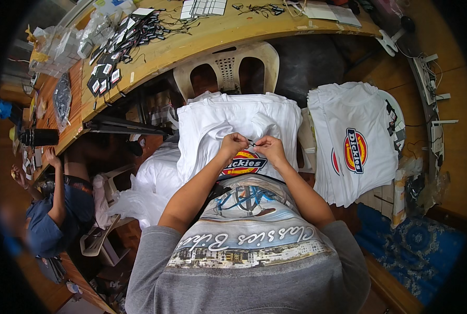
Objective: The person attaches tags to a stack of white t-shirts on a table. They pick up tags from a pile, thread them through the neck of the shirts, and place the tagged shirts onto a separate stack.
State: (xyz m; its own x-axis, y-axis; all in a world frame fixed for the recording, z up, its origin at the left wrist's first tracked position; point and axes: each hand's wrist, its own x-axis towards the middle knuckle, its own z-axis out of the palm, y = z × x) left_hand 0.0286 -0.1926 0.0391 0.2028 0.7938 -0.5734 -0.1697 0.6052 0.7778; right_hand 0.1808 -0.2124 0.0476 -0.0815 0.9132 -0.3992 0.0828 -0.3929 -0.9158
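In front of my chest, both hands meet over a stack of white T-shirts point(197, 123) with a red, yellow and blue printed emblem point(244, 163). My left hand point(234, 146) pinches one side of a small black cord point(252, 143). Its other side is between the closed fingertips of my right hand point(271, 149). The cord is thin and mostly covered by the fingers, so its full shape cannot be made out. Beneath the hands, the top shirt's collar area lies rumpled.
A second pile of white printed T-shirts point(330, 120) lies to the right. Black hang tags with cords point(105, 73) cover part of the wooden table point(191, 44) ahead. A white plastic chair point(227, 68) stands beyond the stack. Another person point(60, 212) sits at left, near plastic-wrapped bundles point(149, 178).
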